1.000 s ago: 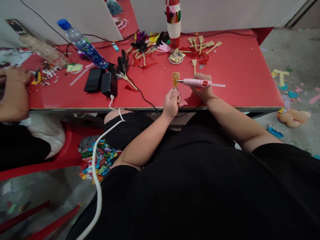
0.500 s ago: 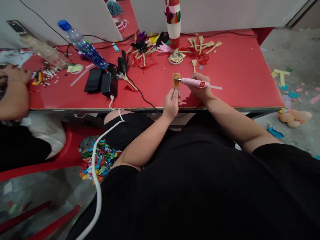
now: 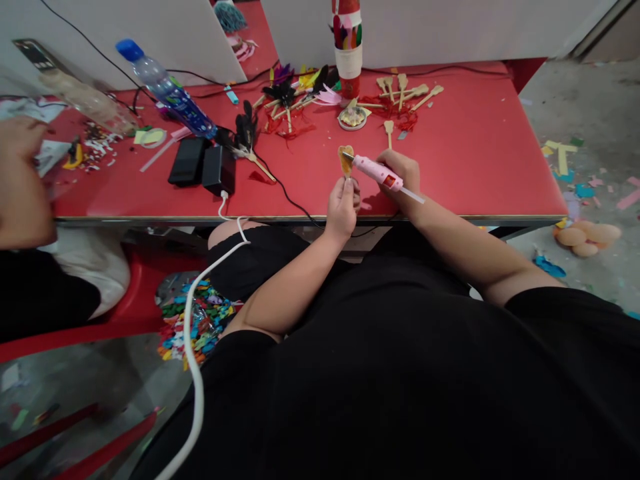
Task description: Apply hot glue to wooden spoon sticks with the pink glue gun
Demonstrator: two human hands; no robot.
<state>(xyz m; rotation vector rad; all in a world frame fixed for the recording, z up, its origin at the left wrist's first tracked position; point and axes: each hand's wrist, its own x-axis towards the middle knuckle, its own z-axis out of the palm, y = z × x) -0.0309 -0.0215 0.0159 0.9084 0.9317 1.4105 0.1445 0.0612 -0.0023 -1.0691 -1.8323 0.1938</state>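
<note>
While your lap and black shirt fill the near view, your left hand (image 3: 343, 207) sits just above the tabletop (image 3: 475, 160) edge, fingers closed on the stem of a heart-shaped wooden pick (image 3: 345, 160), held upright. Your right hand (image 3: 400, 175) is wrapped shut around a pink glue pen (image 3: 373, 171). Key relation: the pick head lies left of the right hand, nozzle tip touching or almost touching its face; the pen's long axis slants from upper left at the tip down to lower right. Versus a second ago: the pen lay nearly level, now its tail has dropped toward you and the tip sits higher on the heart. Farther out: a round dish (image 3: 353, 117), loose wooden picks (image 3: 403, 87), black feathers (image 3: 283, 90), two black power blocks (image 3: 203, 163), a water bottle (image 3: 165, 90). A co-worker's hand (image 3: 17, 173) at far left has shifted.
</note>
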